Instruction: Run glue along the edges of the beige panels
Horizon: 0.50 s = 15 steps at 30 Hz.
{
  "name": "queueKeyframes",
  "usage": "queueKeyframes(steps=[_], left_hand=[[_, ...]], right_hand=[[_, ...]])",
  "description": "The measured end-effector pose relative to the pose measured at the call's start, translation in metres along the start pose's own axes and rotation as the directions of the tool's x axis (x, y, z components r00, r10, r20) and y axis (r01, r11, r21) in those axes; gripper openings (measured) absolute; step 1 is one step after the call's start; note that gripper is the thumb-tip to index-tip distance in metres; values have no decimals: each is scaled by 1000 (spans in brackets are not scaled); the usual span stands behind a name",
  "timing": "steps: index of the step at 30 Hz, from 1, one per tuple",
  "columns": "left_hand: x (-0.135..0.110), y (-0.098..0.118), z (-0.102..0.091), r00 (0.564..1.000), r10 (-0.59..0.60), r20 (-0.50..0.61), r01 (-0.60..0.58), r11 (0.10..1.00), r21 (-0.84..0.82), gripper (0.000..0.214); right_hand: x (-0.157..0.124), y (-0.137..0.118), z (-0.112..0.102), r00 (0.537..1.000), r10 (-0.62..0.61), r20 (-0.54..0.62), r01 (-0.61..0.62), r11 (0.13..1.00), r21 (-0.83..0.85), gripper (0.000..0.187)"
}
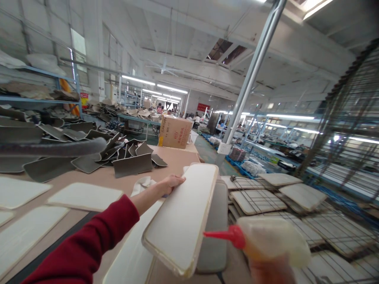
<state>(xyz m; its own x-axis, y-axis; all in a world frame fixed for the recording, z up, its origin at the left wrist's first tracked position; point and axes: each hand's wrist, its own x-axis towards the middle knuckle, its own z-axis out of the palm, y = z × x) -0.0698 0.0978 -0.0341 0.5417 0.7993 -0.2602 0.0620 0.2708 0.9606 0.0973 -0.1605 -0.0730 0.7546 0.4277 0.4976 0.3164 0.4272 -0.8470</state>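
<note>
My left hand (pixel 171 184), at the end of a red sleeve, grips a white rounded panel (pixel 185 217) by its far left edge, tilted above the table. A yellowish line runs along the panel's rim. My right hand (pixel 271 270), blurred at the bottom, is wrapped round a translucent squeeze bottle (pixel 275 238) with yellowish contents. The bottle's red nozzle (pixel 219 235) points left, close to the panel's right edge; whether it touches cannot be made out. Below and right of the panel lies a grey panel (pixel 214 236). Another white panel (pixel 130 252) lies beneath on the left.
More white panels (pixel 84 196) lie on the brown table (pixel 174 157) at left. Behind them are heaped grey curved pieces (pixel 133 163) and a cardboard box (pixel 175 132). Wire racks (pixel 257 201) with panels stand at right, near a metal post (pixel 251 75). A blurred grey bar (pixel 59 148) crosses at left.
</note>
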Motion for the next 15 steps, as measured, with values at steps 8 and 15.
queueKeyframes(steps=[8, 15], left_hand=[[-17, -7, 24, 996, 78, 37, -78, 997, 21, 49], [-35, 1, 31, 990, 63, 130, -59, 998, -34, 46]], right_hand=[[64, -15, 28, 979, 203, -9, -168, 832, 530, 52], [73, -2, 21, 980, 184, -71, -123, 850, 512, 67]])
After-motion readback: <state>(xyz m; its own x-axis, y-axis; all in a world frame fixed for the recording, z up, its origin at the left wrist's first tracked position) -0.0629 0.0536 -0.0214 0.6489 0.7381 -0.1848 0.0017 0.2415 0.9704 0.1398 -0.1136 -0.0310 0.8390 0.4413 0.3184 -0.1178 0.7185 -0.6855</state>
